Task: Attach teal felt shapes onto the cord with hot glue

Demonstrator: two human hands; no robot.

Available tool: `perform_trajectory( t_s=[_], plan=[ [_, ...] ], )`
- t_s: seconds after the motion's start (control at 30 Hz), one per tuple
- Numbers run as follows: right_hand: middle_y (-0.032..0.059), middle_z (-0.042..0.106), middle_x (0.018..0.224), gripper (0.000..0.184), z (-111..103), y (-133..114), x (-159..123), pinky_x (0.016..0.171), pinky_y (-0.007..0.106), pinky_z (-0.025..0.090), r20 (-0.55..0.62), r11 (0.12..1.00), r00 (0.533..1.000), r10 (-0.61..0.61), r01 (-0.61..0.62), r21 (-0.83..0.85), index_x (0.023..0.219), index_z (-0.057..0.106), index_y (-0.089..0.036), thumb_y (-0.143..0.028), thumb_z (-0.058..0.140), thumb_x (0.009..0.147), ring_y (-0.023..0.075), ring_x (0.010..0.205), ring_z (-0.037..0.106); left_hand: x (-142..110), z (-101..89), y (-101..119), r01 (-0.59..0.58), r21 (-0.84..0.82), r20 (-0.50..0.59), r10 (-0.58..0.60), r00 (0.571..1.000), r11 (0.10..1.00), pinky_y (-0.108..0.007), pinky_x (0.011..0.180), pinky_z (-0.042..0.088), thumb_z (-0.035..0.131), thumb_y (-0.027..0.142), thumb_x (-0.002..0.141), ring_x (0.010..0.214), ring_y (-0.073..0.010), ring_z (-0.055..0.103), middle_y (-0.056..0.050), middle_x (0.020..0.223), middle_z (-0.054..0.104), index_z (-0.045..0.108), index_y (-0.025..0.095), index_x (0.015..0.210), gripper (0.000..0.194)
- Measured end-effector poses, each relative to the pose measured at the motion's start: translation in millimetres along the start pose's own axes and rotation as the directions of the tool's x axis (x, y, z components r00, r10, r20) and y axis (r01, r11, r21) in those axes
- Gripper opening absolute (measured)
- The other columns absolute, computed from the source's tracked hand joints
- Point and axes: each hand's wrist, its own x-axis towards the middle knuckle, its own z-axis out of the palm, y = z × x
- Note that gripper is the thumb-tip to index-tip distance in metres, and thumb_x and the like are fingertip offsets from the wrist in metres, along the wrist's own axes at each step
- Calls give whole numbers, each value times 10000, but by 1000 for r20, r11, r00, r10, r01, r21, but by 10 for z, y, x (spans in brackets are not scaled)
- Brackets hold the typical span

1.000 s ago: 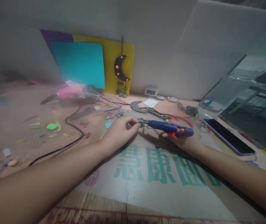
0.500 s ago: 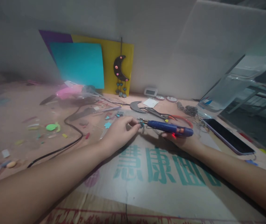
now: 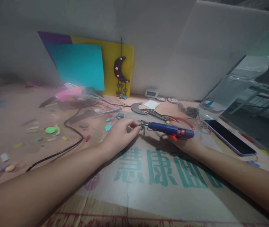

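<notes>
My right hand (image 3: 184, 143) grips a blue hot glue gun (image 3: 166, 128) from below, its small red light glowing. The gun's metal nozzle points left and meets a small teal piece (image 3: 142, 126). That piece is pinched between the thumb and forefinger of my left hand (image 3: 121, 132), and a dark loop hangs beneath it. Whether glue is coming out is too small to see. Just left of my left hand lies a light-blue flower cutout (image 3: 108, 127). A grey crescent (image 3: 137, 108) rests behind both hands.
A decorated dark moon (image 3: 119, 69) hangs before yellow card at the back. Orange-handled pliers (image 3: 184, 122) lie behind the glue gun, with a phone (image 3: 230, 137) to the right. A black cable (image 3: 75, 129) and scattered clay bits cover the left side.
The view has shifted very slightly. Both hands, the glue gun and the teal piece keep the same positions relative to each other.
</notes>
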Motion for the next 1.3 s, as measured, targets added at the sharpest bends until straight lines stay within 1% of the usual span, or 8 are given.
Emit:
perform_trajectory(
  t_s=[0.17, 0.27, 0.43, 0.7, 0.87, 1.0, 1.13, 1.3],
  plan=[
    [-3, 580, 629, 210, 6, 17, -5, 605, 293, 459, 12, 1000, 1000, 21, -21, 0, 684, 568, -226, -388, 645, 794, 186, 644, 568, 0, 0, -10, -4, -3, 0, 4, 1000, 1000, -280, 694, 454, 555, 266, 868, 836, -192, 631, -36, 863, 707, 639, 178, 802, 139],
    [4, 596, 646, 212, 11, 22, -12, 607, 295, 460, -17, 1000, 1000, 27, -27, -8, 698, 576, -229, -406, 639, 797, 199, 679, 582, -2, 3, -13, 2, -5, 2, -2, 1000, 1000, -284, 701, 456, 551, 262, 869, 845, -195, 630, -39, 876, 707, 638, 177, 803, 138],
    [-9, 581, 626, 225, 16, 33, -11, 582, 288, 447, -18, 1000, 1000, 21, -21, -16, 691, 556, -229, -402, 650, 799, 181, 623, 556, -5, -6, 3, 17, 3, 3, -17, 1000, 1000, -307, 752, 455, 553, 276, 865, 869, -204, 628, -37, 879, 706, 640, 182, 800, 143],
    [-16, 578, 623, 194, 33, 78, -18, 603, 296, 457, -35, 1000, 999, 20, -21, -19, 693, 548, -235, -368, 655, 786, 188, 636, 566, -4, -27, 15, 42, -26, 6, -42, 999, 999, -314, 785, 444, 546, 290, 872, 869, -200, 624, -32, 880, 698, 645, 182, 822, 154],
    [-22, 558, 601, 216, 13, 45, -6, 589, 287, 448, -35, 1000, 999, 20, -21, -14, 670, 528, -233, -380, 636, 787, 169, 598, 537, -6, -29, 27, 64, -40, 6, -63, 998, 997, -309, 781, 436, 539, 306, 878, 858, -193, 622, -25, 875, 694, 643, 185, 832, 166],
    [-9, 572, 633, 210, -6, 20, 6, 604, 281, 442, -25, 999, 1000, 4, -5, -36, 672, 534, -228, -369, 635, 791, 174, 642, 548, -9, -33, 15, 75, -54, 8, -75, 997, 996, -300, 765, 439, 536, 307, 879, 852, -190, 623, -27, 883, 696, 642, 186, 838, 166],
    [-1, 581, 656, 216, -12, -3, 9, 603, 279, 433, -33, 999, 999, -1, 0, -41, 677, 546, -224, -379, 631, 800, 176, 654, 554, -6, -30, -2, 73, -62, 5, -73, 997, 995, -290, 740, 448, 538, 308, 879, 848, -190, 628, -30, 887, 701, 642, 185, 844, 165],
    [-6, 575, 638, 236, -5, -4, 12, 582, 278, 428, -41, 999, 999, 4, -6, -45, 666, 538, -223, -397, 631, 795, 172, 622, 543, -4, -25, -6, 63, -67, -8, -64, 998, 996, -286, 731, 458, 539, 309, 878, 842, -189, 634, -30, 884, 705, 643, 186, 849, 164]
  ],
)
